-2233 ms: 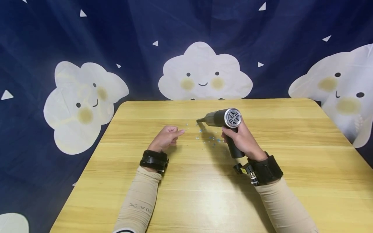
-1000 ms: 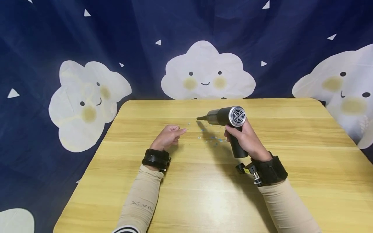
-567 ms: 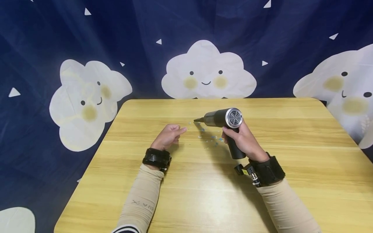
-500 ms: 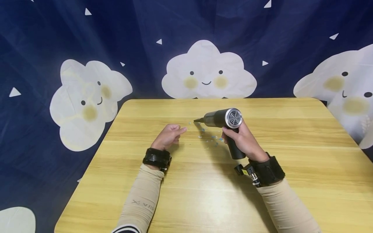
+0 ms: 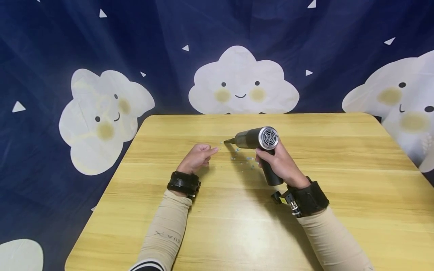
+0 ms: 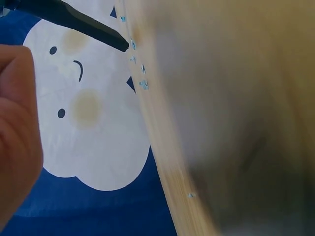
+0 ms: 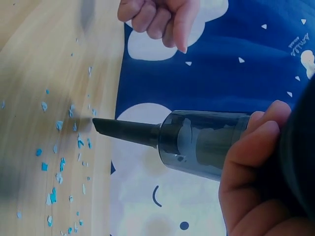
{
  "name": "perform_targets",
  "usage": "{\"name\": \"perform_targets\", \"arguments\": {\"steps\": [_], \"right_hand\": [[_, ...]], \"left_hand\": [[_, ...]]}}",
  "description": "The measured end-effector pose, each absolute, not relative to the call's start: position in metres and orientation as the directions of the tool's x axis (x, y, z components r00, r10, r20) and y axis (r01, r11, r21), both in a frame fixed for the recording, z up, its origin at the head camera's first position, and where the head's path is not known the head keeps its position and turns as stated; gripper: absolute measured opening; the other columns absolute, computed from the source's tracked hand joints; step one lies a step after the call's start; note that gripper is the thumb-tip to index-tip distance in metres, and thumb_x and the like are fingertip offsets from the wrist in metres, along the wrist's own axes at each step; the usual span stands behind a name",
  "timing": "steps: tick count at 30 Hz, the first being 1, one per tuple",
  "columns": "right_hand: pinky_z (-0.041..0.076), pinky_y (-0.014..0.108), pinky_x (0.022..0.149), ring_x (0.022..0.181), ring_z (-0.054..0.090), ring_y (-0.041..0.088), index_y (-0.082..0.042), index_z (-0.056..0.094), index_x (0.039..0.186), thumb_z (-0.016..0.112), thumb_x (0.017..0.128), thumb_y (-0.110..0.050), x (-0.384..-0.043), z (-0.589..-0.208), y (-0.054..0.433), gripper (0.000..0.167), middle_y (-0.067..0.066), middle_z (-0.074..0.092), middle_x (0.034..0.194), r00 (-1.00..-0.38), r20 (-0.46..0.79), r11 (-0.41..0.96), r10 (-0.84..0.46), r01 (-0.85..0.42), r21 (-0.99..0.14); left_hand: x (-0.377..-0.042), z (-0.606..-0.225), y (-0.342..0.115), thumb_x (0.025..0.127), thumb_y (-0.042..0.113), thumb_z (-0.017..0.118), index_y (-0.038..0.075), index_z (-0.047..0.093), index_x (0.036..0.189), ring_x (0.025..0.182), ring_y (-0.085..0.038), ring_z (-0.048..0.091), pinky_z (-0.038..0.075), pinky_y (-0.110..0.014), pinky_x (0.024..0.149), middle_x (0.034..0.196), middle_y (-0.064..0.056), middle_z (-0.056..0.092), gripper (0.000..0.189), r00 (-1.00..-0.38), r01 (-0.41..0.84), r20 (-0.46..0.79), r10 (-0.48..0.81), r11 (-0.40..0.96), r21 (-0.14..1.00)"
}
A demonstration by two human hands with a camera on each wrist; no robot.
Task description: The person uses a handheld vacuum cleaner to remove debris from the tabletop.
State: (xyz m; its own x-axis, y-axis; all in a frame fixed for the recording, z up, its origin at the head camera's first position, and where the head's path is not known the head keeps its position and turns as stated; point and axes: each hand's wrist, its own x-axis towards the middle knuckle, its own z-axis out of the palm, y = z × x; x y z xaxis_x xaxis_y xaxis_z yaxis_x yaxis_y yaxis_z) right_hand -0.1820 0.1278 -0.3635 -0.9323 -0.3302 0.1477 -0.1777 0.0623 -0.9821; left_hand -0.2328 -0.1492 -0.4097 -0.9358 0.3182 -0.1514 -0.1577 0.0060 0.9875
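My right hand (image 5: 283, 163) grips the black handle of a handheld vacuum cleaner (image 5: 252, 139), its silver vent facing me. The narrow black nozzle (image 7: 125, 132) points left and down, its tip at or just above the tabletop; contact is unclear. Pale bits show inside the see-through dust cup (image 7: 209, 142). Several tiny blue and white paper scraps (image 7: 59, 178) lie scattered by the nozzle and below the vacuum. Left of them, my left hand (image 5: 196, 158) has its fingers curled and thumb stretched towards the scraps, with nothing held. The left wrist view shows this hand (image 6: 17, 132) partly.
Everything is over a light wooden table (image 5: 217, 233) with rounded far corners. Behind its far edge hangs a dark blue curtain (image 5: 162, 45) printed with white smiling clouds. Both wrists wear black straps (image 5: 183, 183); a small camera (image 5: 278, 197) sits on the right one.
The vacuum's nozzle has moved left and down, closer to the scrap near my left thumb. Fewer scraps show near the vacuum's shadow. The left hand stays almost still.
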Motion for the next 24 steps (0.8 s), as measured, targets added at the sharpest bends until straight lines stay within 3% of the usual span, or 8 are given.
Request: {"name": "perform_targets", "arguments": {"steps": [12,24], "right_hand": [[0.052,0.035,0.068,0.072,0.059,0.024,-0.006,0.029,0.138,0.055,0.097,-0.01,-0.1822,-0.3661,0.1254,0.048,0.027,0.056,0.089,-0.942,0.123,0.084,-0.312,-0.156,-0.984],[0.052,0.035,0.068,0.073,0.059,0.023,-0.006,0.028,0.137,0.055,0.097,-0.008,-0.1812,-0.3661,0.1227,0.048,0.028,0.056,0.09,-0.942,0.126,0.087,-0.312,-0.16,-0.983]], "left_hand": [[-0.2348,-0.4135,-0.1493,0.097,0.013,0.059,0.011,0.037,0.066,0.047,-0.009,0.025,0.024,-0.023,0.049,0.058,0.005,0.03,0.039,-0.961,-0.132,-0.123,0.247,-0.018,0.991],[-0.2345,-0.4124,-0.15,0.098,0.013,0.059,0.01,0.036,0.065,0.047,-0.009,0.026,0.025,-0.024,0.049,0.058,0.005,0.03,0.04,-0.959,-0.126,-0.116,0.26,-0.022,0.992]]}}
